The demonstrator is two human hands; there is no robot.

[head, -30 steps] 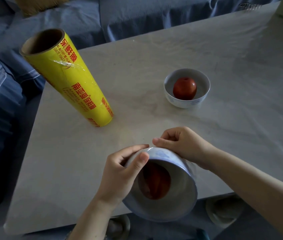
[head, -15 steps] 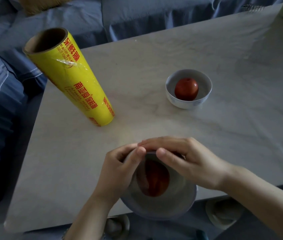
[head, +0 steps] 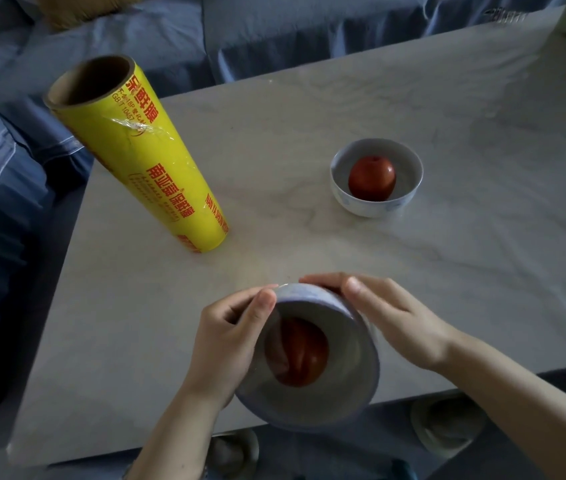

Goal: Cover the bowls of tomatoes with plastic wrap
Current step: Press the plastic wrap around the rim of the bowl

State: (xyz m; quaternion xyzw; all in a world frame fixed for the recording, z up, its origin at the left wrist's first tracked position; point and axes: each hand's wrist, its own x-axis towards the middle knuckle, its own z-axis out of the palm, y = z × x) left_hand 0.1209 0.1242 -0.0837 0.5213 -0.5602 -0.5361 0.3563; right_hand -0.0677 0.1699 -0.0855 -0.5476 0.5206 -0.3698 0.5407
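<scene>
At the table's near edge I hold a white bowl [head: 340, 386] tilted toward me, with a red tomato [head: 300, 355] inside under clear plastic wrap stretched over the mouth. My left hand [head: 226, 341] grips its left side, thumb on the rim. My right hand [head: 392, 320] lies over the bowl's far right side, fingers curled along the outer wall. A second white bowl [head: 376, 202] with a red tomato [head: 372, 178] stands uncovered at mid-table. A yellow roll of plastic wrap [head: 143, 157] stands upright to the left.
The pale marble-look table [head: 447, 278] ends just under the held bowl. A blue sofa [head: 274, 32] runs along the far and left sides. Slippers [head: 447, 427] lie on the floor below the near edge.
My right hand slid from across the bowl's mouth to its far right side. The bowl tipped back toward me, showing its wall again. The left hand kept its grip.
</scene>
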